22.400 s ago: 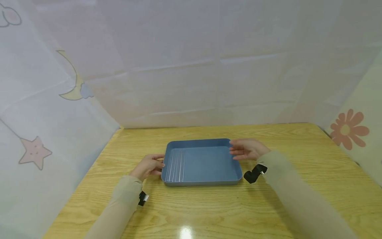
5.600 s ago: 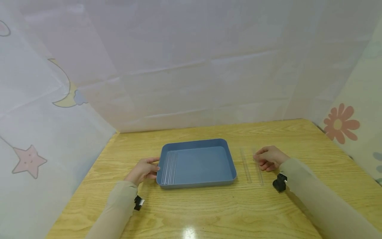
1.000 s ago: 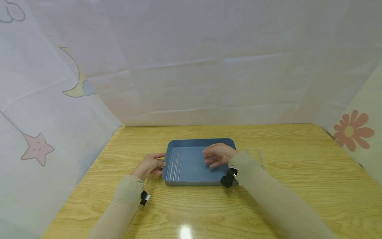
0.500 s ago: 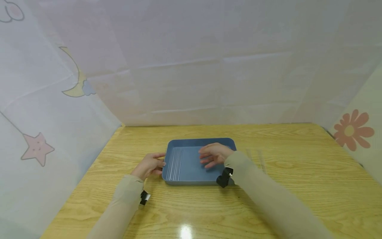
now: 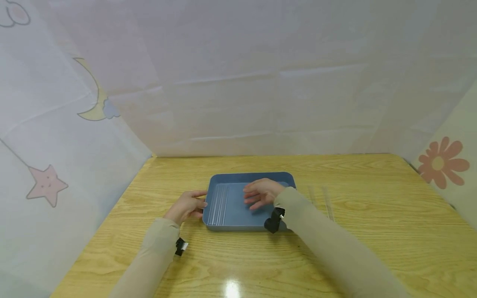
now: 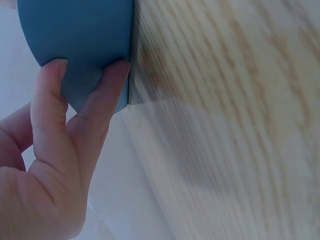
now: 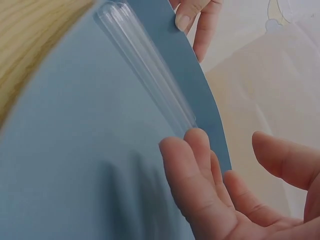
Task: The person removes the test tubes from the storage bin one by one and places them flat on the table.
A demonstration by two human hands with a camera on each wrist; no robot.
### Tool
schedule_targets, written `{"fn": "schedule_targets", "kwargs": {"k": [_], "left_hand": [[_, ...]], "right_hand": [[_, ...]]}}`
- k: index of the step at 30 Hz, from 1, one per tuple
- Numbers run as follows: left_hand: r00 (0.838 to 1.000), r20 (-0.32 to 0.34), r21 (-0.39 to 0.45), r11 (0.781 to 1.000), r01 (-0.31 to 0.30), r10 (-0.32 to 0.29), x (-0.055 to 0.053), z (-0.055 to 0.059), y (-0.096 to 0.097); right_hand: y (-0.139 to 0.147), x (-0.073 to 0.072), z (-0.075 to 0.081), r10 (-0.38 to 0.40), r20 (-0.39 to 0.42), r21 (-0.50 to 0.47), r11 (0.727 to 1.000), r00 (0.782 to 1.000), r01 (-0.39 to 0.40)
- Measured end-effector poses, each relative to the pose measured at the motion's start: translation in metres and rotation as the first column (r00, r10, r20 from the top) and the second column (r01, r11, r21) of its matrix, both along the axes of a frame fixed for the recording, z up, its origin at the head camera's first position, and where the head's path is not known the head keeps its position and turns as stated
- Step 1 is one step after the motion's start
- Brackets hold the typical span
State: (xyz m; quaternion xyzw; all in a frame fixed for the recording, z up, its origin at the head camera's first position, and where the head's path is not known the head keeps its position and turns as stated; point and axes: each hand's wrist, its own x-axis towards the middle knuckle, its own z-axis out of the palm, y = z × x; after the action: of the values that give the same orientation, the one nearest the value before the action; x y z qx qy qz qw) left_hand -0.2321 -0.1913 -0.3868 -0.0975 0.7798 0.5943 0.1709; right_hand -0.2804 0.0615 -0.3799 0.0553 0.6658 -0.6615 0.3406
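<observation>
A shallow blue tray (image 5: 235, 213) sits on the wooden table. Several clear tubes (image 5: 218, 205) lie side by side along its left end; the right wrist view shows these clear tubes (image 7: 150, 70) close against the wall. My left hand (image 5: 185, 205) holds the tray's left side, thumb over the rim and fingers (image 6: 107, 92) against the outer wall. Over the middle of the tray, my right hand (image 5: 262, 192) hovers with nothing in it, fingers spread and pointing toward the tubes. Right of the tray, a clear tube (image 5: 328, 203) lies on the table beside another, both partly behind the right sleeve.
The wooden table (image 5: 238, 260) runs back to a pale cloth wall (image 5: 223, 103). Printed cloth also closes off the left and right sides. A black wrist camera (image 5: 275, 220) hangs under the right wrist, near the tray's front rim.
Over the last second my right hand drifts left above the tray. Earlier it pinched a tube on the table at right, where no tubes lay at first. The left hand stays at the rim.
</observation>
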Motion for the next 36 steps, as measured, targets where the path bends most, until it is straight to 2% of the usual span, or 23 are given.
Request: {"fn": "schedule_targets", "kwargs": {"k": [6,13,18,36], "left_hand": [[1.0,0.0,0.006,1.0,-0.008,0.008,0.0,0.0,0.0],[1.0,-0.002,0.011,1.0,-0.006,0.006,0.001,0.0,0.0],[1.0,-0.003,0.012,1.0,0.002,-0.002,0.001,0.0,0.0],[1.0,0.014,0.024,0.999,-0.026,0.026,-0.002,0.0,0.002]], "right_hand": [[-0.01,-0.003,0.001,-0.015,0.044,-0.031,0.999,0.999,0.017],[-0.021,-0.003,-0.002,-0.011,0.058,-0.059,0.998,0.998,0.014],[-0.028,-0.005,-0.003,-0.033,0.08,-0.081,0.996,0.996,0.039],[-0.047,-0.012,-0.01,-0.088,0.193,-0.136,0.984,0.977,0.115]]}}
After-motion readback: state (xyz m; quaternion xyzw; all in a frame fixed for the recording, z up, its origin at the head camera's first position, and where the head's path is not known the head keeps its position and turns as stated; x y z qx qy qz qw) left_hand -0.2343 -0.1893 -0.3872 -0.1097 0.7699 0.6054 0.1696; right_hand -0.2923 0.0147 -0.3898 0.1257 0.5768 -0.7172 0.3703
